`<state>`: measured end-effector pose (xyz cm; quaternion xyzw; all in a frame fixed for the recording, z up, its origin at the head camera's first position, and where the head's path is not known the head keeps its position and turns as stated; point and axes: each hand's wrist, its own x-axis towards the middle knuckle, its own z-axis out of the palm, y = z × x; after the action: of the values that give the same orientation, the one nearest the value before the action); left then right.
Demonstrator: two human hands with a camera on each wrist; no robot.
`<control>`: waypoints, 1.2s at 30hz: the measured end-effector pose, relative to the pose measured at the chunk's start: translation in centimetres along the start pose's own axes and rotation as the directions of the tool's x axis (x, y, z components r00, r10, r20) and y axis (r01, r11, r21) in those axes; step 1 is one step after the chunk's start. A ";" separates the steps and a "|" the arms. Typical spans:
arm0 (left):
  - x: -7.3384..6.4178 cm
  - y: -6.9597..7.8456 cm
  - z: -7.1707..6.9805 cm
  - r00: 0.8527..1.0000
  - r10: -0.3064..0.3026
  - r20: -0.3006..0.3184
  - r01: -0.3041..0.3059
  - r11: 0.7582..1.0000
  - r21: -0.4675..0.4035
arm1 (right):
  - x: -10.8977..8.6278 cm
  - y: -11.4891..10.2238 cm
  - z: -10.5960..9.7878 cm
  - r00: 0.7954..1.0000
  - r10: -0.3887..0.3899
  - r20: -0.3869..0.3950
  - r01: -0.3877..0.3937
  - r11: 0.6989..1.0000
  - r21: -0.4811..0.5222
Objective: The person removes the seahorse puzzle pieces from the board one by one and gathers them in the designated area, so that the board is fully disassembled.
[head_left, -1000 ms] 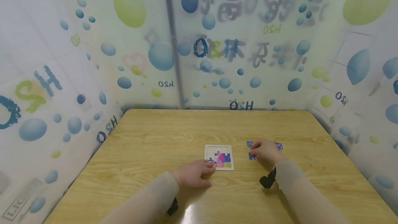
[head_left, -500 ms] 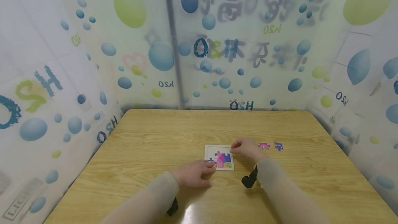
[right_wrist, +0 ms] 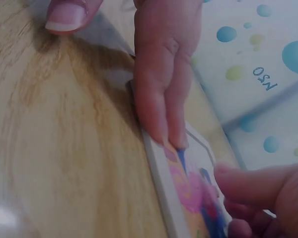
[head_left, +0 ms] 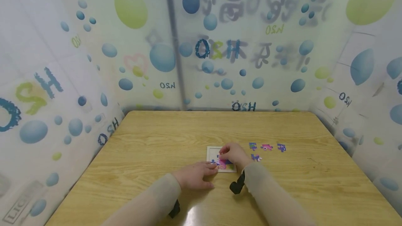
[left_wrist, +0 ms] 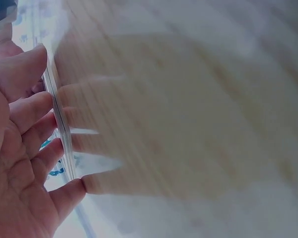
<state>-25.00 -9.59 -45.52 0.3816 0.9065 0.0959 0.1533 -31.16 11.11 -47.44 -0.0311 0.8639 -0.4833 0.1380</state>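
Note:
A square white-framed jigsaw puzzle (head_left: 233, 170) with a pink seahorse picture, partly filled, lies flat on the table in the head view. My left hand (head_left: 194, 176) rests its extended fingers on the frame's lower left corner. In the right wrist view, those left fingers (right_wrist: 159, 94) press on the frame edge. My right hand (head_left: 235, 155) is over the puzzle's upper right part, thumb and fingers pinching a small puzzle piece (right_wrist: 204, 176), mostly hidden and blurred. The left wrist view shows my left hand (left_wrist: 30, 129) from the palm side, fingertips at the tabletop.
Several loose puzzle pieces lie right of the frame: a blue-green one (head_left: 252, 146), a pink one with an eye (head_left: 267, 147), a blue one (head_left: 281, 147) and a blue-white one (head_left: 256, 157). Bubble-patterned curtains (head_left: 226, 79) surround the wooden table (head_left: 150, 132).
My right hand has moved left from the loose pieces, past the frame's right edge, to over the puzzle. The pieces it covered now show. My left hand stays put.

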 end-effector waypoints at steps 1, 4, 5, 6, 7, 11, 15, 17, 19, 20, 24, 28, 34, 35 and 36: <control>0.0 0.0 0.0 1.000 0.003 -0.001 -0.003 1.000 0.002 | 0.1 0.1 0.1 1.000 -0.004 -0.006 0.004 1.000 -0.005; 0.1 -0.1 0.1 1.000 0.004 -0.001 -0.004 1.000 0.000 | 0.2 0.3 0.4 0.999 -0.020 -0.030 0.019 1.000 -0.021; 0.1 -0.2 0.2 1.000 0.004 -0.001 -0.004 1.000 -0.002 | 0.2 0.3 0.4 0.999 -0.025 -0.036 0.024 0.999 -0.024; 0.2 -0.2 0.2 1.000 0.004 -0.001 -0.004 1.000 -0.004 | 0.2 0.4 0.4 0.999 -0.028 -0.039 0.027 0.999 -0.033; 0.2 -0.2 0.2 1.000 0.005 0.000 -0.005 1.000 -0.003 | 0.3 0.5 0.4 0.999 -0.033 -0.041 0.031 0.999 -0.044; 0.3 -0.2 0.1 1.000 0.013 0.001 -0.013 1.000 -0.003 | 0.2 0.6 0.4 0.999 -0.035 -0.038 0.032 0.997 -0.076; 0.6 -0.1 -0.1 0.999 0.023 -0.024 -0.022 0.999 0.023 | 0.2 0.4 0.5 0.999 -0.020 -0.038 0.016 0.995 -0.096; 0.9 0.1 -0.2 0.998 0.032 -0.046 -0.031 0.999 0.038 | 0.1 0.3 0.5 0.999 -0.012 -0.039 0.008 0.995 -0.103; 1.2 0.2 -0.3 0.996 0.048 -0.073 -0.045 0.998 0.050 | 0.1 0.3 0.5 0.999 -0.017 -0.041 0.012 0.994 -0.107; 1.4 0.3 -0.3 0.995 0.060 -0.080 -0.055 0.997 0.061 | 0.1 0.3 0.5 0.999 -0.019 -0.042 0.014 0.994 -0.105; 2.1 0.7 -0.3 0.994 0.094 -0.050 -0.091 0.994 0.066 | 0.1 0.3 0.6 0.998 -0.042 -0.046 0.037 0.994 -0.100; 2.5 1.1 0.1 0.995 0.099 0.013 -0.100 0.993 0.059 | -0.1 0.2 0.5 0.999 -0.026 -0.035 0.023 0.997 -0.079; 2.7 1.3 0.1 0.997 0.075 0.036 -0.077 0.995 0.066 | -0.3 -0.1 0.5 1.000 -0.010 -0.030 0.008 0.998 -0.067; 2.8 1.3 0.1 0.996 0.076 0.036 -0.079 0.995 0.065 | -0.3 -0.1 0.5 1.000 -0.006 -0.030 0.004 0.998 -0.067; 2.8 1.3 0.1 0.996 0.078 0.037 -0.080 0.995 0.064 | -0.3 -0.2 0.5 1.000 -0.001 -0.029 -0.001 0.998 -0.068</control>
<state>-25.98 -6.70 -45.77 0.4237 0.8905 0.0655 0.1522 -30.74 10.68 -47.48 -0.0289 0.8817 -0.4542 0.1243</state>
